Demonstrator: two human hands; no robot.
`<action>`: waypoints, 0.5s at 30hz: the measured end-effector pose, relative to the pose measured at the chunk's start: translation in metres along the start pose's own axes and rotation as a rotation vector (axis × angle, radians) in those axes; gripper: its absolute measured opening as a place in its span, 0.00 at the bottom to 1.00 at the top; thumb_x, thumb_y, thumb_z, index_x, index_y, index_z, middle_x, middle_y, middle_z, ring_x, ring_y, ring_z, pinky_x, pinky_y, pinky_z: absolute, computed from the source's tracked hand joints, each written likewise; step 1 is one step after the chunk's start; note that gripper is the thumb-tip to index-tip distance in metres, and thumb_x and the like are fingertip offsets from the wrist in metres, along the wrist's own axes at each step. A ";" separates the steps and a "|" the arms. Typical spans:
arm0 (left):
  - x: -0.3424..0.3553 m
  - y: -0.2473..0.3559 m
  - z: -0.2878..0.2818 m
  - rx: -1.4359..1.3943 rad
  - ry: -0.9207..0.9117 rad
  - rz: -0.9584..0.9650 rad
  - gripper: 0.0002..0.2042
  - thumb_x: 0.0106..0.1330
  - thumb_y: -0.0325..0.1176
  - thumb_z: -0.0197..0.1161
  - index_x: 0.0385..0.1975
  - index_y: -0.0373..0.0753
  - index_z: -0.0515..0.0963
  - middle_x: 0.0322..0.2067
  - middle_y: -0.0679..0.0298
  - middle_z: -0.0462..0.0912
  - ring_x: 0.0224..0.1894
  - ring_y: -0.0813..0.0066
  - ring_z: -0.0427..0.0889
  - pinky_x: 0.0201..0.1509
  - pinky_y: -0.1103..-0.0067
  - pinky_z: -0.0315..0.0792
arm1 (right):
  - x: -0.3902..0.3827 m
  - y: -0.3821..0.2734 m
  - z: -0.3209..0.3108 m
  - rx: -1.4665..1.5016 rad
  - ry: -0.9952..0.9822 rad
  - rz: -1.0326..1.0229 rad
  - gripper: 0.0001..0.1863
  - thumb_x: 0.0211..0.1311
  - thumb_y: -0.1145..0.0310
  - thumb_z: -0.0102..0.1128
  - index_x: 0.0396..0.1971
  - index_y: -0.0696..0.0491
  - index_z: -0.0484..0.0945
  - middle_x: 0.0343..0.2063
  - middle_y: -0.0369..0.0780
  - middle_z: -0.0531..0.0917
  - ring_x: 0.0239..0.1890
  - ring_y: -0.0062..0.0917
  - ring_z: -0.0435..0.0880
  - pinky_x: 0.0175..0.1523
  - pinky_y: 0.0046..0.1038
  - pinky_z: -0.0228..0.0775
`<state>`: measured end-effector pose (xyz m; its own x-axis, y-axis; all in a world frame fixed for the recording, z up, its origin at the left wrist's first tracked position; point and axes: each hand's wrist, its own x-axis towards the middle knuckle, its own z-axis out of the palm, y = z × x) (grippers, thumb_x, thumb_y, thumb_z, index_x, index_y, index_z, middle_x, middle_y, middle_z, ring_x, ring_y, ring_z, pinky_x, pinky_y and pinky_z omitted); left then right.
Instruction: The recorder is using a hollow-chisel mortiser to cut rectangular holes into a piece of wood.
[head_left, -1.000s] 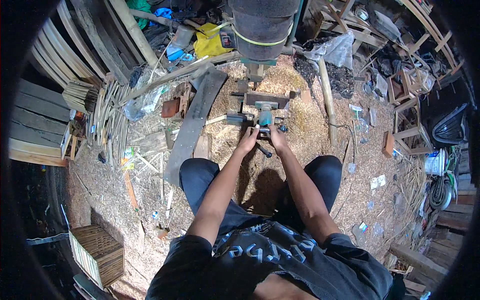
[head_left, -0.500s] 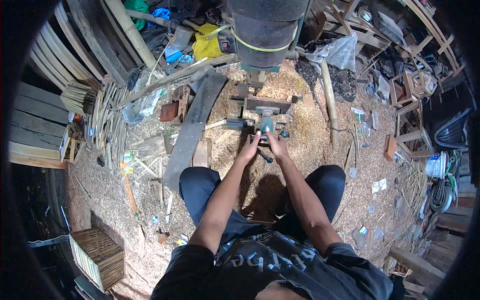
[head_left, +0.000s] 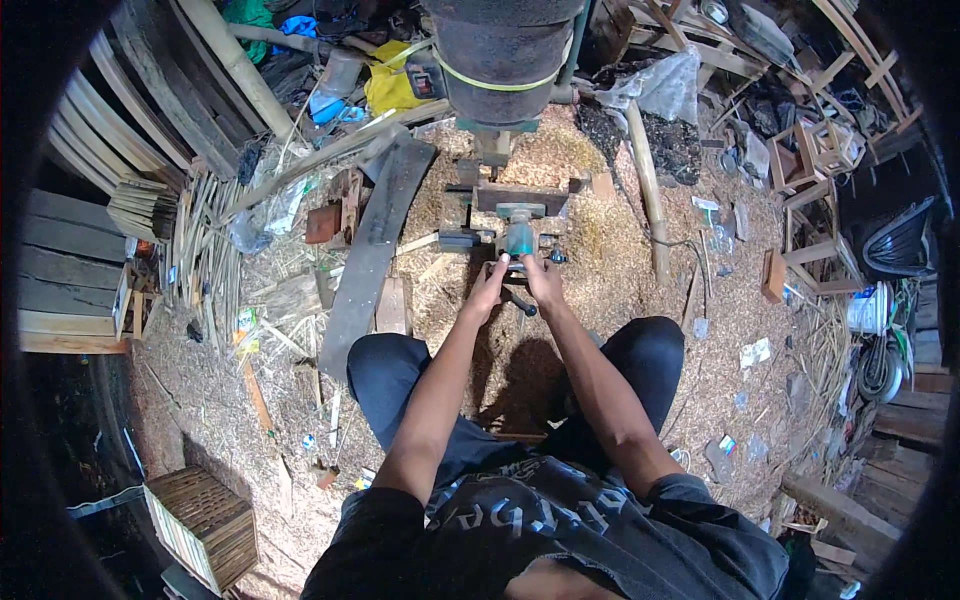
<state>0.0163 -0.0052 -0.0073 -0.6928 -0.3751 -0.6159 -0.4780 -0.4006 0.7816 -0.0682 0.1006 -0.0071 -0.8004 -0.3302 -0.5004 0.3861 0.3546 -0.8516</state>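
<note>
Fixture point(head_left: 519, 238), teal and vise-like, ahead of knees point(head_left: 645, 352), over wood shavings point(head_left: 592, 240). Left hand point(head_left: 487, 287) and right hand point(head_left: 544, 284) at its near end; fingers partly hidden, cannot tell if gripping. Likely adjusting it; next move calls for 2-handed steadiness.

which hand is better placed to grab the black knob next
Probably the right hand: the black knob appears closer to it than to the left hand. Both hands are at the green metal part.
</note>
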 end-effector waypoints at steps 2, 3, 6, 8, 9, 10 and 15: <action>0.005 -0.001 0.000 -0.031 -0.016 0.005 0.35 0.62 0.66 0.51 0.48 0.34 0.67 0.48 0.55 0.73 0.51 0.63 0.71 0.54 0.65 0.66 | 0.008 0.010 0.006 0.150 0.107 -0.067 0.22 0.54 0.53 0.61 0.14 0.56 0.73 0.16 0.31 0.73 0.20 0.17 0.68 0.25 0.27 0.59; 0.008 -0.003 0.001 -0.003 0.005 0.038 0.34 0.62 0.64 0.52 0.47 0.33 0.69 0.46 0.55 0.74 0.49 0.64 0.72 0.53 0.68 0.66 | 0.011 0.014 0.009 0.155 0.157 -0.069 0.21 0.53 0.53 0.62 0.14 0.55 0.73 0.16 0.32 0.74 0.20 0.17 0.67 0.25 0.28 0.59; 0.015 -0.002 0.003 0.060 0.064 0.078 0.31 0.63 0.62 0.53 0.43 0.32 0.71 0.41 0.56 0.77 0.45 0.68 0.74 0.51 0.73 0.67 | 0.014 0.020 0.010 0.127 0.179 -0.065 0.22 0.53 0.52 0.62 0.18 0.58 0.75 0.19 0.34 0.76 0.22 0.19 0.71 0.28 0.28 0.64; 0.013 0.002 0.005 0.095 0.106 0.083 0.30 0.64 0.60 0.54 0.41 0.32 0.72 0.39 0.57 0.77 0.42 0.70 0.74 0.50 0.75 0.67 | 0.012 0.019 0.009 0.175 0.145 -0.129 0.22 0.53 0.52 0.62 0.20 0.59 0.76 0.21 0.36 0.78 0.23 0.20 0.73 0.29 0.28 0.65; 0.009 0.004 0.006 0.102 0.108 0.072 0.30 0.64 0.60 0.54 0.41 0.32 0.73 0.39 0.57 0.77 0.42 0.70 0.74 0.50 0.75 0.67 | 0.010 0.018 0.009 0.167 0.162 -0.092 0.22 0.53 0.52 0.62 0.22 0.60 0.76 0.22 0.37 0.79 0.25 0.21 0.75 0.31 0.28 0.67; 0.005 0.008 0.007 0.115 0.117 0.018 0.29 0.64 0.59 0.54 0.41 0.32 0.73 0.39 0.57 0.78 0.43 0.70 0.74 0.50 0.74 0.67 | 0.007 0.015 0.008 0.196 0.161 -0.136 0.22 0.53 0.52 0.62 0.22 0.60 0.76 0.22 0.37 0.79 0.25 0.21 0.75 0.31 0.28 0.67; -0.011 0.019 0.010 0.082 0.115 0.073 0.31 0.63 0.60 0.54 0.44 0.32 0.71 0.40 0.56 0.77 0.43 0.69 0.74 0.50 0.73 0.68 | 0.000 0.005 0.009 0.180 0.164 -0.069 0.23 0.55 0.54 0.61 0.25 0.63 0.77 0.25 0.40 0.81 0.27 0.23 0.78 0.34 0.28 0.70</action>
<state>0.0090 -0.0003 0.0152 -0.6634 -0.4959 -0.5604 -0.4741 -0.3008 0.8275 -0.0624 0.0944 -0.0127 -0.8857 -0.1963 -0.4207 0.3919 0.1697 -0.9042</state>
